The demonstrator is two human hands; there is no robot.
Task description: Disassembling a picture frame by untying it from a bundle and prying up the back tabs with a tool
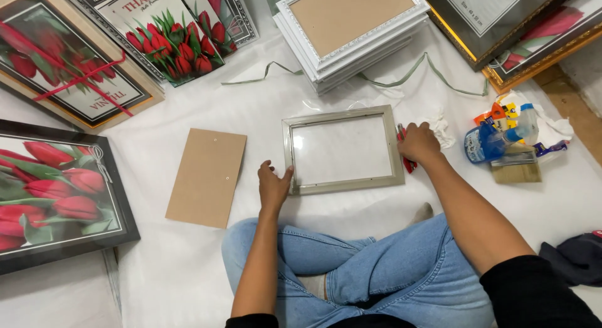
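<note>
You sat cross-legged on a white sheet (188, 271) spread over the floor, framed tulip prints ringing you. The largest, a black-framed print (56, 196) of red tulips, lay at your left, cut off by the picture's edge. Above it a pale wood-framed print (69, 64) carried a red ribbon across its glass, and a silver-framed tulip print (169, 33) lay beside that. At the top a stack of white frames (348, 36) sat face down, brown backing showing, with a green strap trailing on both sides. Dark and gilt frames (514, 27) at top right ran out of view.

The grey empty frame (342, 149) lay flat just in front of your knees. Your left hand (274, 185) rested on its lower left corner, fingers loosely curled, thumb on the moulding. Your right hand (419, 143) was closed over a red tool (406, 158) at the frame's right edge; what kind of tool was hidden. A brown backing board (207, 176) lay apart to the left. To the right sat a blue spray bottle (492, 142), a wide brush (515, 168) and a crumpled white cloth (442, 128).
</note>
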